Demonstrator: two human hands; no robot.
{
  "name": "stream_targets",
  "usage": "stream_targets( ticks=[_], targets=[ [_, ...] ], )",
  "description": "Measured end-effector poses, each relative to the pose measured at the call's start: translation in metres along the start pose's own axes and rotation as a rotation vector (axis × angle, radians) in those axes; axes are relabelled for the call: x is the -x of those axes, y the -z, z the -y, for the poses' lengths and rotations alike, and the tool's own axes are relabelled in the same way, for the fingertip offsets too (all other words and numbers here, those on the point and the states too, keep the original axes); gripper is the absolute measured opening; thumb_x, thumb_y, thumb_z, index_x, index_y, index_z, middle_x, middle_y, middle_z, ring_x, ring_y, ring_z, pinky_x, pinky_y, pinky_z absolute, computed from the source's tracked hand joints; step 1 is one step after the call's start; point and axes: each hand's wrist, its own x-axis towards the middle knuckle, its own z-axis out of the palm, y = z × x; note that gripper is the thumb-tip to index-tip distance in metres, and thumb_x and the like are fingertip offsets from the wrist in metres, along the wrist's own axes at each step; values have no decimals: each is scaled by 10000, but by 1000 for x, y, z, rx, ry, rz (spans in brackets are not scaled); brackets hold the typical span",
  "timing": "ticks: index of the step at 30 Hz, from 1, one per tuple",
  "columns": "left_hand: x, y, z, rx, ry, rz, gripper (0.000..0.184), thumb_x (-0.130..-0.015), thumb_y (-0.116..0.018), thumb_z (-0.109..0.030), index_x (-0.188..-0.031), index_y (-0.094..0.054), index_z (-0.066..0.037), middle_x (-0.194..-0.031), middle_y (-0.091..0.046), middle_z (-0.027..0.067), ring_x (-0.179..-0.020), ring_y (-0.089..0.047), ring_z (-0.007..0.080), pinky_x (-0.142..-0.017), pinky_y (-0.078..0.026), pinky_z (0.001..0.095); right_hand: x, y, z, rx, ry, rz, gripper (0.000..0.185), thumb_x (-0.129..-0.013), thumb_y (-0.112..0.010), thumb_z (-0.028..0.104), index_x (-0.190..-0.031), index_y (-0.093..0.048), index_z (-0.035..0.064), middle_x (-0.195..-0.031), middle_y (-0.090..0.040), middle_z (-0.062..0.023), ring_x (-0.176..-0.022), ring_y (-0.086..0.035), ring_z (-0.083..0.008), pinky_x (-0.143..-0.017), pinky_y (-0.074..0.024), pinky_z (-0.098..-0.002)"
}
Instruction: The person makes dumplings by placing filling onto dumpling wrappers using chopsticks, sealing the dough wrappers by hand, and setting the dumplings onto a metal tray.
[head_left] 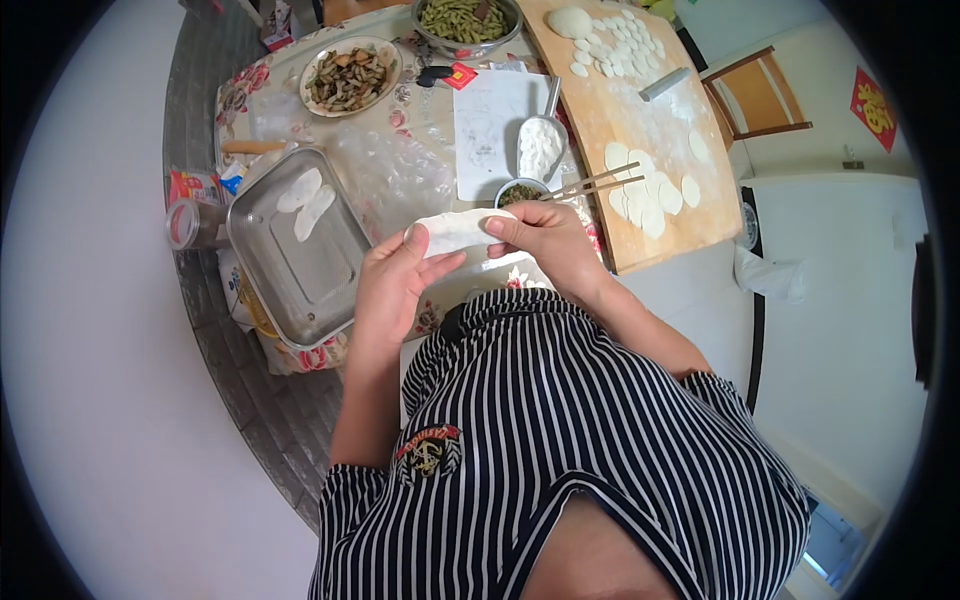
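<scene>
Nearest is the person's striped shirt [590, 400], with an embroidered badge [430, 455] on the chest. Just beyond it, both hands grasp one elongated, pale dough piece [456, 232], held up in the air between them. The left hand [393, 275] pinches its left end, thumb on top and fingers partly spread below; the right hand [548, 243] grips the other end between thumb and fingers.

On the left side of the desk [245, 110], which has a floral cover, a rectangular metal tray [285, 270] carries two long dumplings [308, 205] lying close together. A clear jar [186, 224] stands just outside the tray's left edge. Right of the tray lies crumpled clear plastic [390, 180].

Beyond the right hand is a small bowl [521, 192] of dark green, chopped filling, with chopsticks [600, 183] reaching from it over the edge of a wooden board [600, 110]. Just behind the bowl, a metal scoop [541, 148] full of white flour rests partly on a paper sheet [480, 125]. The floured board holds overlapping dough wrappers [650, 195], a rolling pin [665, 84] and, farther up, small dough pieces [622, 48] beside a larger dough lump [570, 22].

Farther away on the desk are a plate [310, 100] of browned, sliced food and a metal bowl [515, 30] of green pods. A wooden chair [765, 95] stands past the board.
</scene>
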Motion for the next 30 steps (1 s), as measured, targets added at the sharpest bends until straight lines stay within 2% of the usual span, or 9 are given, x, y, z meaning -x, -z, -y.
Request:
stream_targets(
  ticks=[2,14,17,27,30],
  targets=[
    [-2,1,-2,17,-1,1,373,-999,-525,-246,-1174,-572,79,-1117,-650,179,-1008,-659,270,-918,-545,409,0,-1,8,-73,-25,-13,225,-924,-659,188,-992,-702,-22,-809,-677,-52,-724,-622,-95,-672,-507,-232],
    [8,16,11,37,-99,-111,375,-1005,-514,-252,-1170,-565,81,-1124,-638,189,-1001,-655,279,-919,-542,411,-11,3,-4,-53,-8,11,254,-951,-616,172,-1080,-655,-44,-911,-689,-99,-795,-686,-176,-763,-568,-279],
    [9,19,9,44,-121,-151,380,-1004,-515,-257,-1165,-562,84,-1127,-635,197,-1001,-655,283,-928,-537,422,-14,2,2,-76,-16,29,257,-963,-601,179,-1067,-664,-47,-908,-684,-66,-790,-668,-131,-759,-556,-248],
    [11,33,10,53,-130,-226,351,-1003,-519,-239,-1158,-558,73,-1115,-637,201,-1001,-656,284,-910,-550,422,-24,-7,5,10,-10,39,262,-957,-609,183,-1069,-671,-46,-921,-682,-62,-768,-673,-129,-739,-558,-238],
    [13,40,12,47,-122,-259,327,-1006,-513,-232,-1133,-555,66,-1112,-631,198,-1011,-653,288,-907,-551,425,-28,-11,1,68,-96,90,263,-953,-614,164,-1115,-652,-40,-961,-682,-95,-809,-683,-161,-763,-563,-263]
  ],
)
